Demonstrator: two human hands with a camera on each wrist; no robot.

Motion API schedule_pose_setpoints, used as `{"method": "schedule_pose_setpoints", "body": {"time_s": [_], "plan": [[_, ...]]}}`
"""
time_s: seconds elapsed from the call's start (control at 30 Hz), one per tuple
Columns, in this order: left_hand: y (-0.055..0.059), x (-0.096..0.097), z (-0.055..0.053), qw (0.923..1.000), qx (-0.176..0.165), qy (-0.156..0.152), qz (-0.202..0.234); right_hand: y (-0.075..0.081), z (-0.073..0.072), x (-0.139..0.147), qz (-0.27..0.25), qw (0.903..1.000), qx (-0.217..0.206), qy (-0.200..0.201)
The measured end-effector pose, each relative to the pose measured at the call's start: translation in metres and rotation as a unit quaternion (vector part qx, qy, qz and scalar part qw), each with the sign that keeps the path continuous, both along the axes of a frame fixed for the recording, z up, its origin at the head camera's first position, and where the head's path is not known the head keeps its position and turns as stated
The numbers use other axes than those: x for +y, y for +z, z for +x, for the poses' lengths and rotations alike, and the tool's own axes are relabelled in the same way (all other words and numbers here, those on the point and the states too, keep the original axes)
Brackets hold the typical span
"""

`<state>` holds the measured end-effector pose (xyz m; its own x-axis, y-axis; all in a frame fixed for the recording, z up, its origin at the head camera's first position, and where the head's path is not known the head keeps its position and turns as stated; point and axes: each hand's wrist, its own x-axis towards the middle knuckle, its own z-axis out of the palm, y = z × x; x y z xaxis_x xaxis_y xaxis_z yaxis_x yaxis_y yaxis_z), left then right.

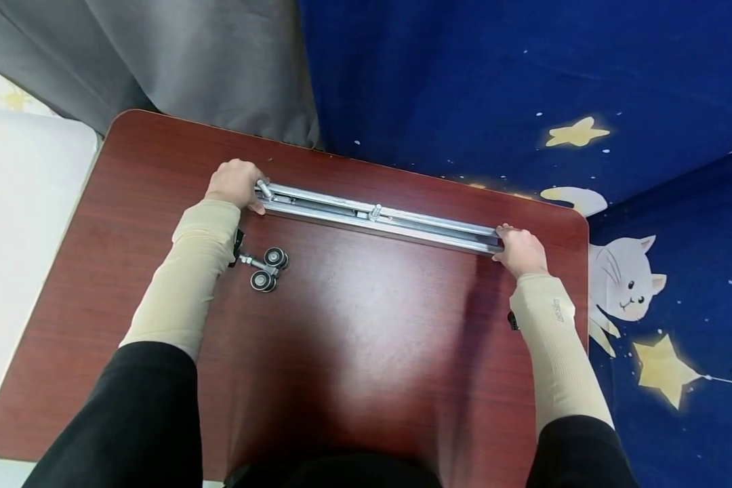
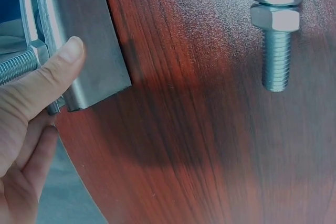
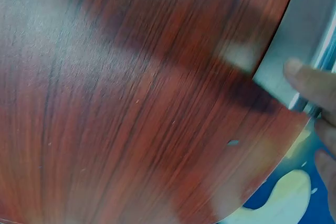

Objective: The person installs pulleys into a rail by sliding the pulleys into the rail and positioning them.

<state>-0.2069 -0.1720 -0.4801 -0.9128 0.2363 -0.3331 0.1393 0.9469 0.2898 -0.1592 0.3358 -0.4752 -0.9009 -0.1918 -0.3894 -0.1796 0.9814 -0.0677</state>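
A long silver metal rail (image 1: 427,230) with a slot along its top lies across the back of the table. Two threaded bolts stick up from the slot, one bolt (image 1: 375,212) near the middle and another bolt (image 1: 265,190) by the left end. My left hand (image 1: 234,184) grips the left end; in the left wrist view its thumb (image 2: 71,51) presses the rail's side wall. Around the right end my right hand (image 1: 522,251) holds the rail, thumb on the side in the right wrist view. Nearer me sits a roller trolley (image 1: 265,268) with black wheels and a threaded stem.
The reddish-brown wooden table (image 1: 372,352) has rounded corners. A grey curtain (image 1: 219,61) and a blue curtain (image 1: 463,88) with stars and a cat hang behind it. To the left is a white surface (image 1: 24,203).
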Motion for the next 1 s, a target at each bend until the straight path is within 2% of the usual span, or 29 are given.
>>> {"method": "schedule_pose_setpoints", "body": {"time_s": [0.17,0.23,0.3,0.4,0.5,0.6,0.77,0.87,1.0], "plan": [[0.0,0.005,-0.002,0.9998,-0.008,0.015,0.006,0.003,0.007,-0.017,-0.033,0.997,0.068,0.021],[0.001,0.008,-0.002,0.9997,-0.012,0.022,0.006,0.004,0.01,-0.029,-0.042,0.9919,0.109,0.05],[0.003,0.009,-0.002,0.9995,-0.015,0.027,0.004,0.006,0.013,-0.046,-0.054,0.9829,0.152,0.089],[0.007,0.012,-0.001,0.9993,-0.023,0.031,0.002,0.007,0.018,-0.073,-0.08,0.9619,0.211,0.155],[0.01,0.014,0.0,0.9992,-0.023,0.034,-0.001,0.01,0.023,-0.105,-0.121,0.9436,0.235,0.198],[0.013,0.018,0.001,0.9991,-0.018,0.039,0.0,0.014,0.026,-0.141,-0.165,0.9341,0.225,0.223],[0.014,0.024,0.001,0.9994,-0.014,0.033,0.003,0.018,0.035,-0.199,-0.224,0.9319,0.162,0.235],[0.014,0.028,0.0,0.9995,-0.016,0.027,0.007,0.017,0.041,-0.231,-0.244,0.9297,0.12,0.249],[0.014,0.028,0.001,0.9994,-0.019,0.028,0.006,0.014,0.048,-0.27,-0.245,0.9274,0.073,0.273]]}}
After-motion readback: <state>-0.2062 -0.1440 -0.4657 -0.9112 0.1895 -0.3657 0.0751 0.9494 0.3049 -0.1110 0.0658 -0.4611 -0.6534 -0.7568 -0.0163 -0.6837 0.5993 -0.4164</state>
